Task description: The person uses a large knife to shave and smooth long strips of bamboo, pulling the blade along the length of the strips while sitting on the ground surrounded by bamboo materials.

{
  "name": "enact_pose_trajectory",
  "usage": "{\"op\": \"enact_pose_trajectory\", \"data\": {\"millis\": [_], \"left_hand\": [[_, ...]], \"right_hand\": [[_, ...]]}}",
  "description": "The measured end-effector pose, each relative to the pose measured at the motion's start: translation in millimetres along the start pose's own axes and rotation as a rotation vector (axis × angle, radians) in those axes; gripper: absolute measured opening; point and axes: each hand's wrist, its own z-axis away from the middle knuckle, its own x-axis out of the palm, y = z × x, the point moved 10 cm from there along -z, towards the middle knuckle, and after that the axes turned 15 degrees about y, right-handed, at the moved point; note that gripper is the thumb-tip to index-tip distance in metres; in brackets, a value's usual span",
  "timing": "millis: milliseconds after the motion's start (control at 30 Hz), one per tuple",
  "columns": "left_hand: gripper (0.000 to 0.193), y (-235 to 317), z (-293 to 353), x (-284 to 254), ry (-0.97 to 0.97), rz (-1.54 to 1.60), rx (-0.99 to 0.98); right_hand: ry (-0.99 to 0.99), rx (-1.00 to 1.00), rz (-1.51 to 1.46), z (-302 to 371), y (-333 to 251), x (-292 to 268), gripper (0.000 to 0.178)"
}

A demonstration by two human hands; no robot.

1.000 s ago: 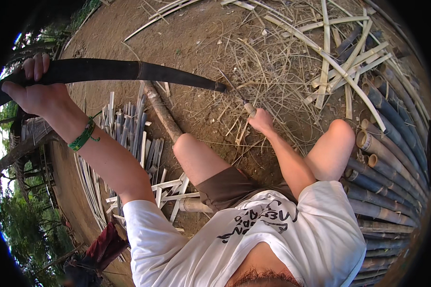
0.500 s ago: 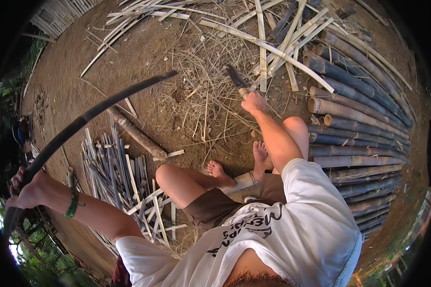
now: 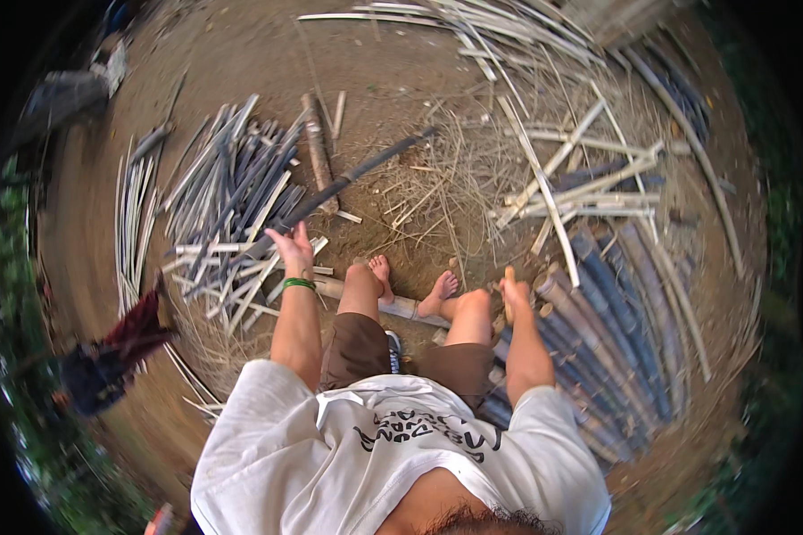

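Observation:
My left hand [image 3: 293, 246], with a green band at the wrist, has its fingers spread just at the near side of a long dark bamboo strip [image 3: 357, 172]. The strip slants over the pile of split pieces, its far end towards the shavings; whether palm and strip touch I cannot tell. Beside my right knee, my right hand [image 3: 516, 294] is closed around the pale wooden handle [image 3: 509, 278] of a large knife, whose blade I cannot make out now. Between my bare feet and my shorts lies a thick bamboo piece [image 3: 400, 308].
Split bamboo strips [image 3: 232, 178] are heaped at left, with a short log [image 3: 318, 147] beyond. Shavings [image 3: 455, 192] cover the middle ground. Whole bamboo poles [image 3: 616, 312] lie at right, with pale strips [image 3: 589, 160] beyond them. A person in dark and red clothing [image 3: 107, 357] is at far left.
The view has turned left. The long strip has swung from far left over the split pile, and my left fingers have opened from it. My right hand has drawn back towards my knee with the knife.

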Motion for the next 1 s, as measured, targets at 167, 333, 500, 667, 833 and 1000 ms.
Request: {"op": "enact_pose_trajectory", "data": {"millis": [167,333,500,667,833,1000], "left_hand": [[0.068,21.8,59.3,-60.1,0.192,0.139,0.027],[0.074,96.8,75.2,-70.7,0.186,0.114,0.057],[0.066,124.5,64.4,-54.3,0.123,0.154,-0.029],[0.057,105.9,50.2,16.9,-0.005,0.092,-0.050],[0.055,67.2,48.4,116.3,-0.198,0.028,-0.140],[0.057,-8.7,73.2,192.4,-0.271,-0.022,-0.302]], "right_hand": [[0.033,-0.025,0.081,54.7,46.7,-82.7,0.018],[0.023,0.012,0.259,87.1,60.0,-128.9,0.023],[0.033,0.090,0.123,113.9,37.4,-133.1,0.020],[0.052,0.132,-0.135,129.3,8.8,-99.1,0.018],[-0.054,0.240,-0.387,157.3,-48.6,-47.1,0.016],[-0.059,0.215,-0.469,179.3,-75.3,-23.6,0.015]]}}
